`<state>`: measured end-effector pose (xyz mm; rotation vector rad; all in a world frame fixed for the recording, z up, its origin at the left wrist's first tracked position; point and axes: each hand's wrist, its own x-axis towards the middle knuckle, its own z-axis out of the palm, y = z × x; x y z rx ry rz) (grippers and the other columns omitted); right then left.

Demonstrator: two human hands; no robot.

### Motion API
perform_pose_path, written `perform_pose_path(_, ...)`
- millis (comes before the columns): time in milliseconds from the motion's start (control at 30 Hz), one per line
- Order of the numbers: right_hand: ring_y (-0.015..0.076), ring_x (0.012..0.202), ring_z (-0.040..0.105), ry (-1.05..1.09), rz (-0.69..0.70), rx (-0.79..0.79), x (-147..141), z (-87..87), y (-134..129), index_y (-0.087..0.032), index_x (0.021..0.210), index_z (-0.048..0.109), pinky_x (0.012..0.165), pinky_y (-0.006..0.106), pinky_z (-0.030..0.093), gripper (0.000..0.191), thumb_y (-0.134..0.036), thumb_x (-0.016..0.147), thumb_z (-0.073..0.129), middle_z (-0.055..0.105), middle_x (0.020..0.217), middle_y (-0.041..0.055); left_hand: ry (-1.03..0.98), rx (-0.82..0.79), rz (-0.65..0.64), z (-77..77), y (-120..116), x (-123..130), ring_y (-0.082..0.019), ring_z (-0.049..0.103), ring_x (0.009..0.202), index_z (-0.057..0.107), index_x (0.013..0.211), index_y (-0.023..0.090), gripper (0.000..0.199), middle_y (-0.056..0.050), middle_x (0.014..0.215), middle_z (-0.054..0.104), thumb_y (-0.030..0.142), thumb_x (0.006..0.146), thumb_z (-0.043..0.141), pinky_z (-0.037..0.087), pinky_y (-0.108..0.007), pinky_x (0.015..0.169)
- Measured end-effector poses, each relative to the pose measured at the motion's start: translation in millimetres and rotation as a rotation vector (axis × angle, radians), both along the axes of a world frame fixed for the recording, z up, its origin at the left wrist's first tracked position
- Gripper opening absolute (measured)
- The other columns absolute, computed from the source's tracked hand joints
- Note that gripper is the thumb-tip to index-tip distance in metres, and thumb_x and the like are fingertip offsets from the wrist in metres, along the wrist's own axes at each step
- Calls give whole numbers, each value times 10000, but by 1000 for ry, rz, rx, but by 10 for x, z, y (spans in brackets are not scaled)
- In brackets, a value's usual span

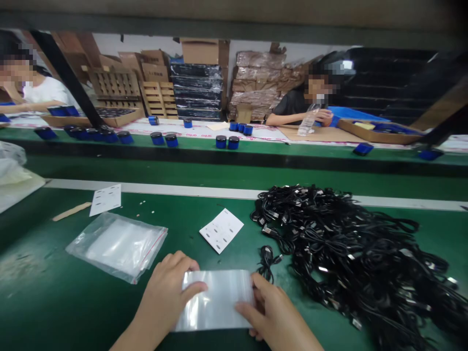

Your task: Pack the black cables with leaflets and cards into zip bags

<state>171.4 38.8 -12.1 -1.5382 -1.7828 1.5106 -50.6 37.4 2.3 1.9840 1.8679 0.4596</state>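
Note:
A clear zip-lock bag (219, 302), or a thin stack of them, is held flat above the green table in both hands. My left hand (170, 287) grips its left end, thumb on top. At the right end, my right hand (268, 307) pinches it between thumb and fingers. Just beyond the right hand lies one bundled black USB cable (268, 261). A white printed sheet (221, 230) rests past the bag. To the left is a larger clear bag (119, 246) containing more clear bags. A big heap of black USB cables (329, 243) covers the right side.
Another white printed sheet (106, 199) and a flat wooden stick (72, 211) lie at the left. Beyond a white strip (164, 188), blue jars with black lids (227, 142) line the far bench. A co-worker (292, 109) there holds a clear bottle; another person (44, 92) sits far left.

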Motion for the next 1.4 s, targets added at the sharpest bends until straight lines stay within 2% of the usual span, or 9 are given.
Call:
perform_pose_path(167, 121, 431, 593, -62, 2, 9, -12, 40, -4, -223, 759, 404, 422, 185, 394, 151, -191, 789, 549, 449, 545, -100, -22, 58, 5, 10, 56, -70, -190, 582, 703, 607, 651, 208, 203, 8, 716, 598, 287, 829, 551, 427, -351, 693)
perform_pose_path(367, 224, 564, 641, -328, 105, 112, 3, 138, -23, -171, 988, 520, 552, 283, 444, 204, -194, 791, 571, 603, 584, -18, -56, 148, 85, 47, 12, -121, -204, 604, 763, 582, 734, 232, 244, 5, 761, 636, 384, 864, 442, 437, -345, 727)
perform_pose_path(500, 295, 754, 661, -440, 48, 234, 77, 143, -85, -159, 1194, 490, 640, 373, 498, 401, -285, 818, 549, 660, 873, 101, -76, 144, 107, 81, -10, -181, -181, 634, 722, 586, 766, 253, 222, 31, 735, 664, 401, 867, 454, 471, -276, 649)
perform_pose_path(667, 296, 1067, 551, -236, -140, 401, 12, 151, -77, -209, 1297, 434, 850, 396, 481, 513, -286, 807, 564, 524, 1239, 120, -126, 109, 49, 118, -35, -137, -144, 637, 658, 578, 755, 262, 210, 51, 701, 660, 368, 883, 450, 472, -216, 595)
perform_pose_path(833, 227, 825, 580, -57, -113, 259, -76, 232, 61, -212, 1215, 536, 768, 344, 458, 385, -236, 833, 502, 617, 893, 50, -164, 99, 66, 117, -60, -105, -136, 591, 595, 555, 712, 258, 239, 53, 651, 611, 376, 879, 431, 447, -217, 569)
perform_pose_path(1033, 131, 598, 446, 217, -10, -36, -49, 327, 93, -168, 706, 580, 558, 229, 349, 135, -260, 797, 541, 457, 613, -33, -229, -68, 133, 83, -83, -206, -148, 628, 682, 566, 770, 259, 246, 47, 715, 648, 443, 875, 441, 475, -225, 615)
perform_pose_path(1167, 114, 550, 386, 163, -74, -7, -103, 305, 77, -174, 630, 517, 517, 225, 306, 173, -263, 773, 556, 408, 561, -50, -180, -14, 128, 31, -95, -171, -199, 633, 813, 574, 855, 246, 191, -1, 850, 653, 420, 844, 496, 499, -300, 708)
perform_pose_path(1300, 111, 550, 396, 150, -67, 19, -147, 283, 83, -177, 601, 514, 510, 219, 304, 174, -236, 753, 576, 436, 559, -46, -79, 118, 23, -2, -88, -47, -306, 556, 1049, 582, 1068, 237, 495, -68, 1089, 632, 442, 648, 745, 441, -461, 884)
perform_pose_path(1400, 108, 552, 389, 218, -46, 1, -148, 295, 82, -171, 624, 537, 520, 219, 302, 140, -219, 747, 582, 436, 566, -51, -48, 35, -118, 27, -62, 33, -245, 602, 846, 625, 779, 242, 134, 3, 779, 655, 346, 735, 698, 463, -415, 797)
